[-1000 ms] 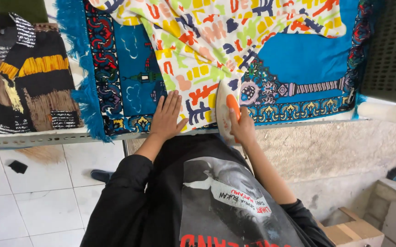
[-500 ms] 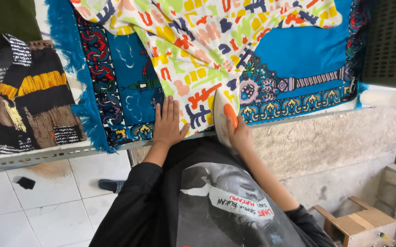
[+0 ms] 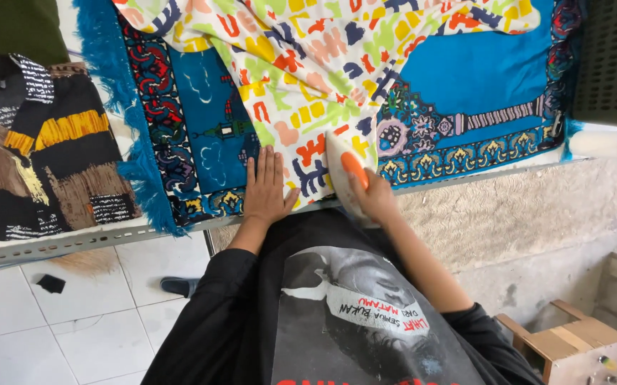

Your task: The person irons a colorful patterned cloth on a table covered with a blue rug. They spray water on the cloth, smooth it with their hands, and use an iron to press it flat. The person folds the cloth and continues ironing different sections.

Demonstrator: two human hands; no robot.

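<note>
A white cloth with a bright multicoloured pattern lies spread over a blue patterned rug on the table. My left hand rests flat, fingers together, on the cloth's near edge. My right hand grips a white clothes iron with an orange handle, set on the cloth's near edge just right of my left hand.
A black, yellow and brown garment lies at the table's left. The table's metal front edge runs across. A perforated dark panel stands at upper right. A wooden box sits on the floor at lower right; a shoe rests on white tiles.
The view has shifted, so the table sits lower and further left in frame. Both hands stay on the cloth's near edge, with the iron in nearly the same spot.
</note>
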